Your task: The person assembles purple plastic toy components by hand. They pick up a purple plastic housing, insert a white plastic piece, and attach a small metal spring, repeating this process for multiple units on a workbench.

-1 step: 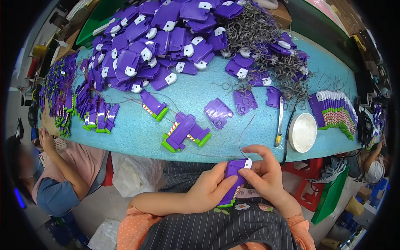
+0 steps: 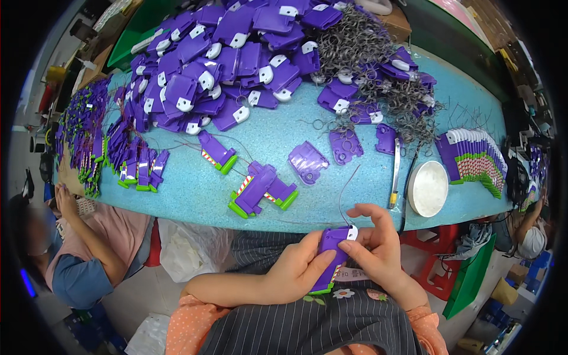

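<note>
Held between my two hands, just in front of the table edge, is a purple plastic wing piece (image 2: pixel 333 239) with a white corner, a red-and-white striped side and a green end. My left hand (image 2: pixel 296 267) is closed round its left side, thumb lying on the purple face. My right hand (image 2: pixel 374 248) pinches the piece by its white corner, with the index finger lifted and bent. A thin dark wire (image 2: pixel 341 198) rises from the top of the piece. On the table beyond lies a joined purple assembly (image 2: pixel 258 186) with green ends, beside a smaller purple piece (image 2: pixel 216 152).
Purple casings (image 2: pixel 183 92) are heaped at the back, next to tangled grey wire rings (image 2: pixel 355 44). A cutter knife (image 2: pixel 395 177), a white bowl (image 2: pixel 428 189) and a row of finished-looking wing pieces (image 2: pixel 473 157) lie to the right. Another person's arm (image 2: pixel 89 228) is at left.
</note>
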